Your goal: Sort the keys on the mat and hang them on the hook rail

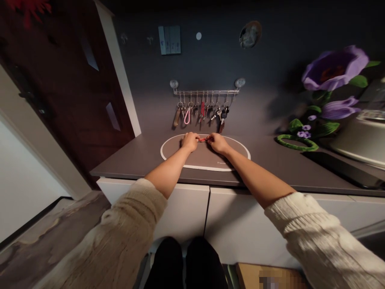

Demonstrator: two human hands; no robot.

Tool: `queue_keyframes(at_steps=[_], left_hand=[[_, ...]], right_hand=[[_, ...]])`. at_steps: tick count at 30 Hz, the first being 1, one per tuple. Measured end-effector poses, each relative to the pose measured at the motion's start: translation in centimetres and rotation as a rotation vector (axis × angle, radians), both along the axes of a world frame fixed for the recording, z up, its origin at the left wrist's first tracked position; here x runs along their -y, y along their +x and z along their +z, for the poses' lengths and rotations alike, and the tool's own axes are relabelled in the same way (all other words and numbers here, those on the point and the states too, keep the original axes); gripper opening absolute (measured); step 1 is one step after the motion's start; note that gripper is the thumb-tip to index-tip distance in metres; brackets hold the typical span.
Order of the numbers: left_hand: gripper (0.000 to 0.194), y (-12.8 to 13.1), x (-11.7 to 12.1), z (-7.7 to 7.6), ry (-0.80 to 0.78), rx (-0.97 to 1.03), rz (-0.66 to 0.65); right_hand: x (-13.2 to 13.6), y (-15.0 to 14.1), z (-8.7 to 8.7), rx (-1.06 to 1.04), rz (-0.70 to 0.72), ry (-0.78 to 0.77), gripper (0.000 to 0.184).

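Observation:
Over the brown oval mat (207,159) with its white border, my left hand (190,141) and my right hand (218,143) face each other. A small red strip-like thing (202,140) stretches between their fingertips, pinched at either end. Its exact kind is too small to make out. Just behind my hands, a clear wall rack (206,92) carries several bunches of keys (216,115), among them a pink loop (187,116) and a red cord (202,108).
The mat lies on a dark countertop (135,160) above white cabinets (237,224). To the right stand purple artificial flowers (335,72), a green ring (296,147), a black flat object (339,168) and a pale lamp-like shape (365,138). A dark red door (69,80) is at left.

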State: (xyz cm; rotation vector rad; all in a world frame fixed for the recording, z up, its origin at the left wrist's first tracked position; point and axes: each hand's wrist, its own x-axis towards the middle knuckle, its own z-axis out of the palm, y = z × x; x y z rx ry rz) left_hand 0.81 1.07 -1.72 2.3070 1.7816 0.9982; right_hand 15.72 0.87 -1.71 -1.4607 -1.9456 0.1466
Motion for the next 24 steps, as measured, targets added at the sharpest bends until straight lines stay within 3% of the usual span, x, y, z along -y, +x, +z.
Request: queue_keyframes(at_steps=[15, 24], left_hand=[[0.015, 0.11, 0.30, 0.45, 0.082, 0.018, -0.026], [0.014, 0.35, -0.23, 0.39, 0.120, 0.229, -0.132]], right_hand=[[0.32, 0.05, 0.14, -0.073, -0.015, -0.031, 0.012], [0.26, 0.15, 0.02, -0.383, 0.037, -0.040, 0.010]])
